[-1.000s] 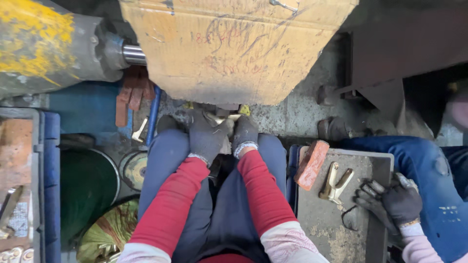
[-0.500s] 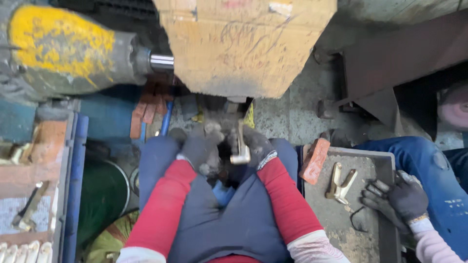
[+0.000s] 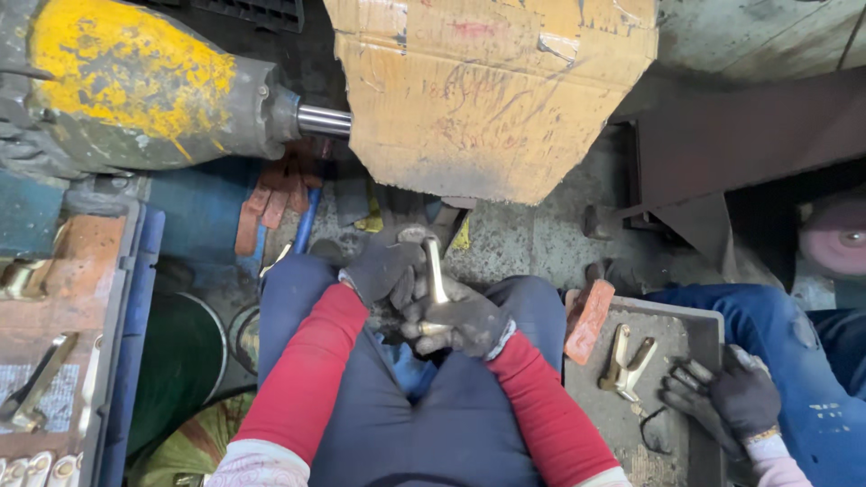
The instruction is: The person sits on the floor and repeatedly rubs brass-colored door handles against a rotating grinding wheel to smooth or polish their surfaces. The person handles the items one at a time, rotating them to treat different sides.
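I sit with my knees apart, in red sleeves and dark gloves. My right hand [image 3: 462, 322] grips the lower end of a pale brass-coloured metal piece [image 3: 435, 269] that stands upright between my knees. My left hand [image 3: 386, 267] is closed around the upper part of the same piece. Both hands are just below a worn cardboard shield [image 3: 492, 90] that covers the machine in front of me.
A yellow motor [image 3: 135, 86] with a steel shaft is at upper left. A tray [image 3: 63, 271] of metal parts lies at the left. At right a co-worker's gloved hand [image 3: 722, 401] rests on a grey tray [image 3: 695, 325] with two brass pieces [image 3: 627, 361] and an orange block [image 3: 588, 320].
My hands have drawn back from under the cardboard toward my lap. The metal piece now stands upright in both hands. The view has shifted right.
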